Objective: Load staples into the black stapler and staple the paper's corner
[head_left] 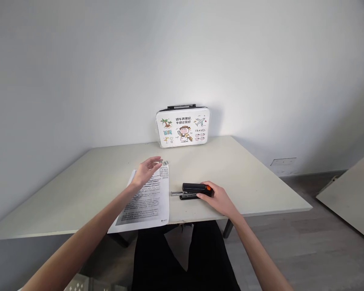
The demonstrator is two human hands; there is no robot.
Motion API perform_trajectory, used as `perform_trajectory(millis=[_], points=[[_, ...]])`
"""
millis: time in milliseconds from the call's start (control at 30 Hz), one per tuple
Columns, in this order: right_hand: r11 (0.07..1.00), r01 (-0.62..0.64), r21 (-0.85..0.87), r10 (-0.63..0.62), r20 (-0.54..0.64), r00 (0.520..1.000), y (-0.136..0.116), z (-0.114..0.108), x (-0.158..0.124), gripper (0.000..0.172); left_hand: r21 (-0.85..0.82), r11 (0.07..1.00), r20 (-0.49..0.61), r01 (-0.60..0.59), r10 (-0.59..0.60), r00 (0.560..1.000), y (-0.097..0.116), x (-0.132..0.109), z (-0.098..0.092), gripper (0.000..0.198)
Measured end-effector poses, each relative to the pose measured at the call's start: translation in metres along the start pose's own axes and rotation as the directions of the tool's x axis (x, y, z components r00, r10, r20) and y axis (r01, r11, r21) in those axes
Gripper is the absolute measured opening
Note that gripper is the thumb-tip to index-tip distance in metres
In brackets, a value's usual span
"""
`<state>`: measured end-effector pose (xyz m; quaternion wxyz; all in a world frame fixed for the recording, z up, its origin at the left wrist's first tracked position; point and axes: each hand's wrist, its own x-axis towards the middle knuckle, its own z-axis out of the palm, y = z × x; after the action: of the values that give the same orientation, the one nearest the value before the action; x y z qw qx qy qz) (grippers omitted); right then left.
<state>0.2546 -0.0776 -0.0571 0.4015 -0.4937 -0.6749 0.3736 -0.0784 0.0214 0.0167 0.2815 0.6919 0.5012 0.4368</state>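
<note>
A white case with a black handle stands upright at the back of the pale table, before a plain wall. Its front shows a cartoon figure in a hat, a palm tree, a plane and the word TRAVEL. To the right, a wall plate sits low above the grey floor.

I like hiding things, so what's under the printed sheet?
The printed sheet lies on the off-white tabletop, which shows to its left and right. Whatever the sheet covers can't be seen, so I can't tell if anything hides there.
</note>
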Motion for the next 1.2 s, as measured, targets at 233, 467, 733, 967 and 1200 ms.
perform_trajectory(millis=[233, 467, 733, 967, 1200], points=[[1.000, -0.013, -0.020, 0.013, -0.005, 1.000, -0.002, 0.000, -0.001, 0.039, -0.129, 0.990, 0.106, 0.060, -0.047, 0.993, 0.006, -0.025, -0.002, 0.057], [0.999, 0.001, -0.040, -0.001, -0.014, 1.000, -0.001, 0.000, -0.002, 0.038, 0.183, 0.978, -0.045, 0.101, -0.094, 0.995, -0.036, 0.032, 0.003, 0.039], [0.998, -0.039, -0.039, 0.039, 0.010, 0.999, -0.004, -0.001, -0.002, 0.042, 0.185, 0.951, -0.060, 0.249, -0.242, 0.968, -0.073, 0.075, 0.023, 0.038], [1.000, -0.006, -0.021, 0.006, -0.005, 1.000, -0.001, 0.000, -0.002, 0.040, 0.061, 0.969, -0.059, 0.239, -0.236, 0.970, -0.051, 0.060, -0.002, 0.050], [1.000, 0.007, -0.025, -0.008, -0.009, 1.000, -0.003, -0.002, -0.003, 0.038, -0.069, 0.962, 0.097, 0.263, -0.256, 0.962, -0.010, -0.009, -0.007, 0.056]])
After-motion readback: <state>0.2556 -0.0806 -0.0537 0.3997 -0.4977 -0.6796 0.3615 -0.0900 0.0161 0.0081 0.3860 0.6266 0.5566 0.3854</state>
